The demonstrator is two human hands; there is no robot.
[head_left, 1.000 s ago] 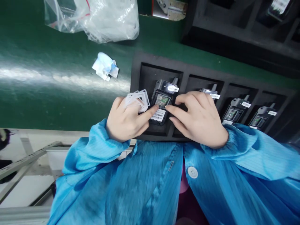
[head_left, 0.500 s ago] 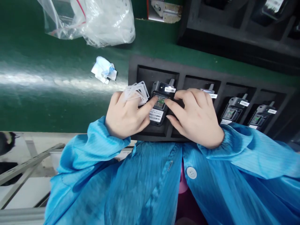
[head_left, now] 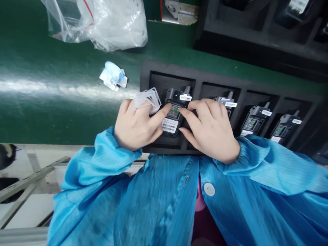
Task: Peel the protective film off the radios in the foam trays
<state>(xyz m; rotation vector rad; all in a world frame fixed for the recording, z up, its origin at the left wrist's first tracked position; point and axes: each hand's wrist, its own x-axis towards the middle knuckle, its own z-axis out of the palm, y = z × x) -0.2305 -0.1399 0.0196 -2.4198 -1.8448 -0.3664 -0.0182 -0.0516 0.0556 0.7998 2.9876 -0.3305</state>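
A black two-way-radio-like handset with a stub antenna, barcode labels and an uncovered back recess lies in the leftmost compartment of a black foam tray. My left hand holds several thin translucent plastic frames among its curled fingers. Its index fingertip rests at the left side of the handset's recess, by the green circuit area. From the right, my right hand reaches in, index fingertip at the recess's other side. The right thumb is apart from the index finger, and nothing shows in that hand.
More handsets sit in the tray's other compartments to the right. Another dark tray stands behind. A clear plastic bag and a crumpled blue-white paper lie on the green table.
My right hand has shifted slightly left, uncovering more of the second handset. Both index fingertips stay at the recess, and the frames stay in my left hand.
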